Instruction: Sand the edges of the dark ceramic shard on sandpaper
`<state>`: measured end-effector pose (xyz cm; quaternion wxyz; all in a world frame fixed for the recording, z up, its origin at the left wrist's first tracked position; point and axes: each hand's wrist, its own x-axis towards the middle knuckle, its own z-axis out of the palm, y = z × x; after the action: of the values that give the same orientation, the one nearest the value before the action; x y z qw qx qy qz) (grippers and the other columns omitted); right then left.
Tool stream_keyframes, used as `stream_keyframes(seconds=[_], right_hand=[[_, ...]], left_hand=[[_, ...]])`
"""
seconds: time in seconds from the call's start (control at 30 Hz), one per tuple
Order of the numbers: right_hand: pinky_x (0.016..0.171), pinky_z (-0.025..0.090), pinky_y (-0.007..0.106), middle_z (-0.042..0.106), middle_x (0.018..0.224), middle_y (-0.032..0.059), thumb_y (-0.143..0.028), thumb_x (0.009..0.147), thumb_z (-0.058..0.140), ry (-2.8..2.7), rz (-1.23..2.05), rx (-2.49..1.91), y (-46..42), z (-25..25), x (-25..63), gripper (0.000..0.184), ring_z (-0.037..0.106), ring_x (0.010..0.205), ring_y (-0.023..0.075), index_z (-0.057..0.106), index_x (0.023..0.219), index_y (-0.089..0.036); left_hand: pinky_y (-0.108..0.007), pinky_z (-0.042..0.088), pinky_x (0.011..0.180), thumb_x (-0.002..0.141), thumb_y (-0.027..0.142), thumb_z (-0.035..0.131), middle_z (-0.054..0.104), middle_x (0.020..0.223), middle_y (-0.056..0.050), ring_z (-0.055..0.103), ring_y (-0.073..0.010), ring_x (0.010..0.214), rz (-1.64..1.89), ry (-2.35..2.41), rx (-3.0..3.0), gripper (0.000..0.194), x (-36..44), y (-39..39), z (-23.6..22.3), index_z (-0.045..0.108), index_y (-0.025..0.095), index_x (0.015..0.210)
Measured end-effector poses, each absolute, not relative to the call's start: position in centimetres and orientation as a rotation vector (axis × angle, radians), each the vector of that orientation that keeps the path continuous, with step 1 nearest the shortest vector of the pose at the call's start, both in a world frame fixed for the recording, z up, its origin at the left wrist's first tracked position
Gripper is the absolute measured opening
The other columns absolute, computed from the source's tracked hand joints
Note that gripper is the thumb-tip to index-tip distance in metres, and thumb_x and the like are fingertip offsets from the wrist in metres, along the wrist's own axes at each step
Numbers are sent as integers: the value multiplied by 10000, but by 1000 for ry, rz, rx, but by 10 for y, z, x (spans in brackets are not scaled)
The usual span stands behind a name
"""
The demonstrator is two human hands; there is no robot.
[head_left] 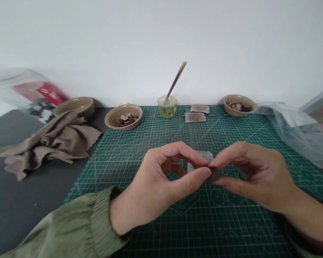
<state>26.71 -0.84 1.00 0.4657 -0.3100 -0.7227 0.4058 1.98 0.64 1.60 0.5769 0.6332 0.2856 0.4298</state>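
Between the fingertips of both hands is a small, dark grey-brown flat piece, partly covered by the fingers. My left hand pinches its left side with thumb and index finger. From the right, my right hand grips the same piece with thumb and fingers. Just behind the fingertips a light grey flat sheet shows on the green cutting mat, mostly hidden by my left hand.
Two tan bowls with small dark and pinkish pieces, a left bowl and a right bowl, flank a glass cup holding a stick. Two brownish rectangular pads lie nearby. Leftward are another bowl, a brown cloth and plastic bag.
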Motion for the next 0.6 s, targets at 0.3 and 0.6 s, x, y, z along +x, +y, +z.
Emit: stream_keyframes(seconds=[0.3, 0.6], right_hand=[[839, 700, 219, 876, 1039, -4, 14, 862, 893, -1747, 1004, -734, -10, 8, 268, 475, 856, 901, 166, 839, 1192, -324], [844, 685, 179, 882, 1014, -13, -14, 859, 907, -1795, 1011, -723, -8, 11, 268, 448, 864, 889, 149, 842, 1186, -313]], left_hand=[[-215, 608, 743, 926, 152, 887, 801, 1034, -47, 754, -156, 948, 985, 624, 1553, 218, 17, 2, 22, 796, 199, 1118], [-204, 578, 749, 982, 205, 867, 782, 1049, -27, 708, -111, 880, 918, 630, 1372, 118, 17, 2, 22, 802, 198, 1080]])
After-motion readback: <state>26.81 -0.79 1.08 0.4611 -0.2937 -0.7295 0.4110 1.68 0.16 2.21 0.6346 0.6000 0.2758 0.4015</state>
